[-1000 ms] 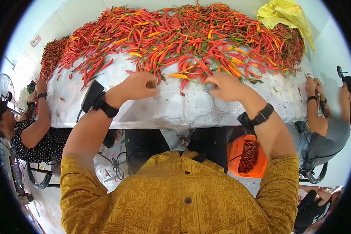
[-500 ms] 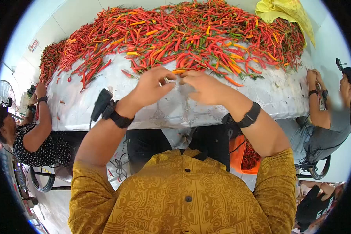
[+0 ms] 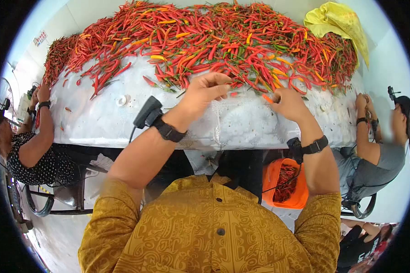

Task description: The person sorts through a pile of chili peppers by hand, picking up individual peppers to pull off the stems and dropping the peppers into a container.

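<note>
The chillies (image 3: 205, 38) are mostly bright red, mixed with orange, yellow and green; the chilli (image 3: 267, 98) in the right hand (image 3: 288, 103) is orange. The desk (image 3: 89, 129) is white with faint grey patterning. The bag (image 3: 335, 20) is yellow, the bin (image 3: 300, 198) orange. The mustard shirt (image 3: 200, 227) carries a swirling tonal pattern, the wristbands (image 3: 169, 132) are black, and the black top (image 3: 36, 166) at far left has white dots.

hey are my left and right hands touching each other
Apart: the head view plainly shows white tablecloth between the left hand and the right hand.
</note>
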The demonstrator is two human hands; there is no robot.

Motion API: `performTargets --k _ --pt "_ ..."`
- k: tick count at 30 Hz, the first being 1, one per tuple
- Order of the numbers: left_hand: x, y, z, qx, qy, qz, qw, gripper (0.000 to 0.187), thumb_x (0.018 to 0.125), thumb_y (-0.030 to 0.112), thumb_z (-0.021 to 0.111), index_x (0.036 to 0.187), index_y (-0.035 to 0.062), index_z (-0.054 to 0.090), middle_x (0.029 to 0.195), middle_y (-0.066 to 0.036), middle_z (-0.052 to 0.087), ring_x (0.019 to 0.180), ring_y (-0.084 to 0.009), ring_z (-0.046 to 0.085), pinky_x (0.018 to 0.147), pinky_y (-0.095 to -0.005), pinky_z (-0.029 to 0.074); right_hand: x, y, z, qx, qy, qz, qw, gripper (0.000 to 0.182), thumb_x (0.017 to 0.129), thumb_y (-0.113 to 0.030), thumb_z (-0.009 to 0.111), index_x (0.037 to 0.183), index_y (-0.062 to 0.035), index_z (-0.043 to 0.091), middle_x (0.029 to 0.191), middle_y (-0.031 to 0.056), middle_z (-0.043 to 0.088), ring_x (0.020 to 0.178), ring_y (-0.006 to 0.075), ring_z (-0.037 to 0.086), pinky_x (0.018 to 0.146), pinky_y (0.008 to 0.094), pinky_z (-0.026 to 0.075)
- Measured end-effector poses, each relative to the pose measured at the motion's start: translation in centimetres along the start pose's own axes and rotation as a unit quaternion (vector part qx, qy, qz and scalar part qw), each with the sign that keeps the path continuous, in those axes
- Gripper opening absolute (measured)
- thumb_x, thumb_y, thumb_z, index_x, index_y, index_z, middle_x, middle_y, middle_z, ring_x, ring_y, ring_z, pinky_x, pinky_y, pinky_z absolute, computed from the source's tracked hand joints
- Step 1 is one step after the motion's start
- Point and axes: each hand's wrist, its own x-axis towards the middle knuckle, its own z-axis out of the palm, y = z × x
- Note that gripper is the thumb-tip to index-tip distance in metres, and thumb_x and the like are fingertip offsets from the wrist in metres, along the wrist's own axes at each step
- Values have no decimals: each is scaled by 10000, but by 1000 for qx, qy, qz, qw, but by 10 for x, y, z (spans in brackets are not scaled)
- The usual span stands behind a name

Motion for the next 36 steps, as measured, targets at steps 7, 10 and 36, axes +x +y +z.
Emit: performTargets --k 7,10,36 --pt "0 -14 2 -22 -79 -84 993 293 852 160 608 1114 33 575 827 0 596 667 -74 516 575 -206 406 0 -76 16 295 76 -42 952 160 687 -159 633 739 -11 599 709 127 625 645 226 608 604 331 468" --pt "2 -13 6 -51 -7 -101 994 189 849 211 614 936 43 616 753 6 569 627 -64 478 570 -215 381 5 -100 28 288 108 -67 949 184 705 -170 643 771 -5 596 700 121 624 641 216 605 602 335 466" --pt "8 -20 -2 -208 51 -79 974 137 870 209 586 852 75 558 700 8 534 573 -83 459 515 -218 367 22 -99 2 179 95 -34 979 241 727 -253 659 819 -30 647 745 115 643 685 238 619 633 326 470"
